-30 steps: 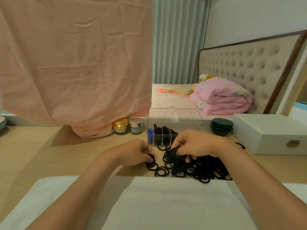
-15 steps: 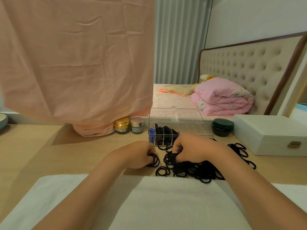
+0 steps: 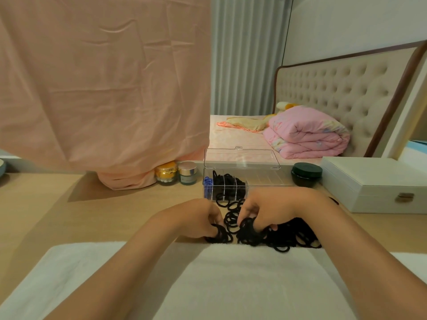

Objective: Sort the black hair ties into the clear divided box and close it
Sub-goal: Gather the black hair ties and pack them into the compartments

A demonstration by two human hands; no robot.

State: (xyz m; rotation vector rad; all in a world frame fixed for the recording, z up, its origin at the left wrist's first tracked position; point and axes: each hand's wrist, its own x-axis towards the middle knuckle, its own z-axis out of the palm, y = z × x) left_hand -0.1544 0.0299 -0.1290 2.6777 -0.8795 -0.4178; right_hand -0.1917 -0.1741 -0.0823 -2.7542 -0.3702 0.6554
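Left hand (image 3: 198,218) and right hand (image 3: 275,207) pinch black elastic hair ties (image 3: 286,237) from the pile; beyond the fingers (image 3: 247,210), the clear plastic divided box (image 3: 265,185) stands open, partly filled.

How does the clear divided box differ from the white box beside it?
The clear divided box is see-through with its lid raised; the white box is opaque and closed. The clear divided box shows black hair ties in its left compartments; the white box's contents are hidden. Both are rectangular, on the desk.
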